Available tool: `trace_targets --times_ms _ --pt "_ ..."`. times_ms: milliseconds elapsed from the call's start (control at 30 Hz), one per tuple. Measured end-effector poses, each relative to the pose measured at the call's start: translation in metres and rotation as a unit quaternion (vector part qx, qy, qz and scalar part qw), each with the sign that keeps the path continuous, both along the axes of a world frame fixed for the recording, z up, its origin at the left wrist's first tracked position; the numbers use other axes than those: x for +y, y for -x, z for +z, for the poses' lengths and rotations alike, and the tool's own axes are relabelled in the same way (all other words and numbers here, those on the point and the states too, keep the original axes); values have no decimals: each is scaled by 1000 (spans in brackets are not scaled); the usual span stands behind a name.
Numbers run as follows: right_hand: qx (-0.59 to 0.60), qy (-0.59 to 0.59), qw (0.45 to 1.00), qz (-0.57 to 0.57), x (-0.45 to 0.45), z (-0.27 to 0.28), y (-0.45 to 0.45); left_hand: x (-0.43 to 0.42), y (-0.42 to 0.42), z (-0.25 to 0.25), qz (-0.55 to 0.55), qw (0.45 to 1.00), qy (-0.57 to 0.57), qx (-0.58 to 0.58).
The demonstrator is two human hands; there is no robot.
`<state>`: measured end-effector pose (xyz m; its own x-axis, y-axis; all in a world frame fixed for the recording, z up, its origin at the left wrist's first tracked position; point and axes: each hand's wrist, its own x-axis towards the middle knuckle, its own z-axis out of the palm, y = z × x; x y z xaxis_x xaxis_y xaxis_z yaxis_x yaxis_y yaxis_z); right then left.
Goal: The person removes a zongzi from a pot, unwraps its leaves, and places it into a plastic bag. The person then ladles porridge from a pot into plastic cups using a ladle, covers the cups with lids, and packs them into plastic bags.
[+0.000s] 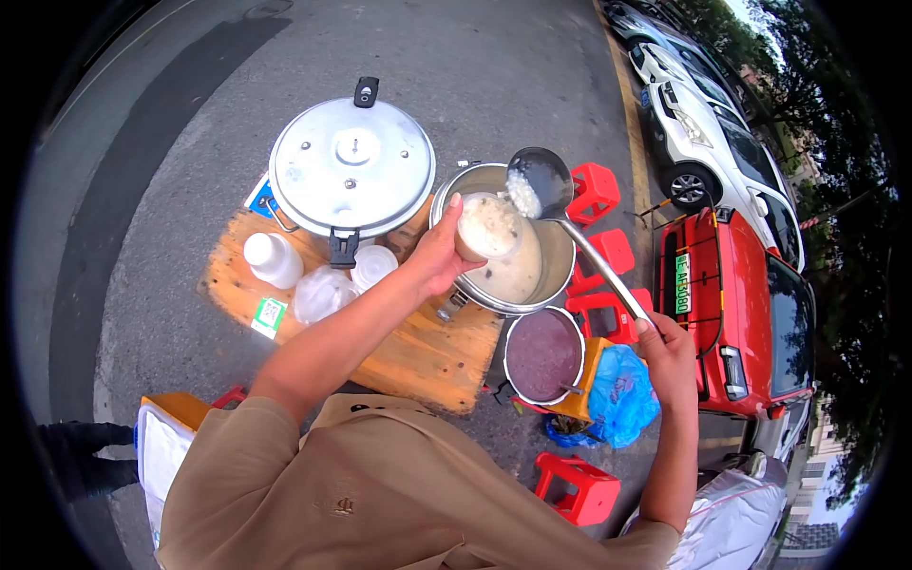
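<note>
My left hand (445, 249) is wrapped round a clear cup (488, 226) holding pale, lumpy porridge, above a large metal pot (559, 271). More of the same whitish porridge (508, 275) lies inside that pot. With my right hand (668, 356) I grip the end of a ladle's long metal handle (608, 271). The dark ladle bowl (543, 174) is tilted over the pot's far rim, beside the cup, with some white porridge still in it. Just left of the pot stands a big pressure cooker with a silver lid (353, 166).
A wooden table (427, 356) bears a white bottle (273, 259), a plastic bag (323, 294) and stacked cups (373, 266). A pot of purple porridge (543, 354) and a blue bag (622, 394) are at right. Red stools (578, 489) and parked cars (731, 304) stand beyond.
</note>
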<state>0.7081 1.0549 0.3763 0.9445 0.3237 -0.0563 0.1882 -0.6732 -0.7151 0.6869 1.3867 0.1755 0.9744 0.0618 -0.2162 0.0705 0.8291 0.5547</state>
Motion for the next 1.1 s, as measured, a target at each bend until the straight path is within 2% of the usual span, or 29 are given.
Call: trace_targets --times_ms 67,167,267,367,533,700,933,1033,1100 --pt "86 -55 994 -31 2 2 -4 2 1 -2 -3 1000 4 -8" --pt "104 -59 993 -17 -12 -18 -26 4 4 -3 -2 1000 7 -22" --pt "-81 60 994 40 -2 -47 -38 5 12 1 -2 1000 2 -29" --pt "-219 242 941 92 16 -72 -43 7 20 6 1 1000 0 -29" --pt "-209 396 885 128 41 -113 -59 7 40 10 0 999 10 -51" --pt "-169 398 885 175 63 -126 -74 6 65 12 5 998 11 -55" --pt "-113 431 862 240 79 -130 -74 -3 105 -21 12 1000 6 21" --pt "-232 318 875 281 93 -124 -51 -9 120 -43 7 999 15 32" --pt "-188 167 925 286 114 -120 -22 -13 129 -55 -15 1000 22 13"
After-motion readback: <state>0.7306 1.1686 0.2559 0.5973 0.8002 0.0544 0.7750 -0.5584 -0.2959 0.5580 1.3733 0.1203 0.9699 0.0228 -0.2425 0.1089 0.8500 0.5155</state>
